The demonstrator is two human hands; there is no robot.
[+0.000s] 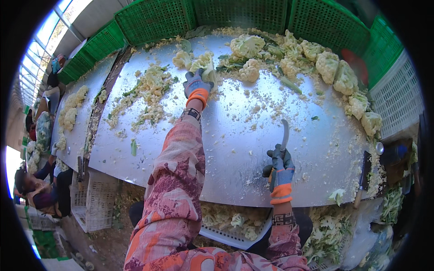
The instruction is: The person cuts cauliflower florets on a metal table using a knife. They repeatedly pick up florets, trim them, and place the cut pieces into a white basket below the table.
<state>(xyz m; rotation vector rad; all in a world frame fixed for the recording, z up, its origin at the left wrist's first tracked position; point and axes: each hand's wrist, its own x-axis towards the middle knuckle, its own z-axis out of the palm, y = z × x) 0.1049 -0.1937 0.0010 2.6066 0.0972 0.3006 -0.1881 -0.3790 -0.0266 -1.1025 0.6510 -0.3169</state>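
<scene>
My left hand (197, 85), in a grey-blue glove with an orange cuff, reaches far across the metal tabletop (230, 145). Its fingers are on a trimmed cauliflower piece (204, 64); another floret (182, 60) lies just left of it. My right hand (282, 169), gloved alike, is nearer the table's front edge and grips a small curved knife (285, 133), blade pointing away from me. The knife's handle is mostly hidden by the fingers. Cauliflower heads (247, 46) and leaf scraps lie along the back and right, and a heap of florets (153, 81) lies to the left.
Green plastic crates (240, 15) line the back. A cleaver (364, 171) lies at the right edge. Below the front edge stand a white crate of florets (229, 238) and a heap of leaves (327, 233). Another person (44, 193) sits at the far left by a white crate (100, 203).
</scene>
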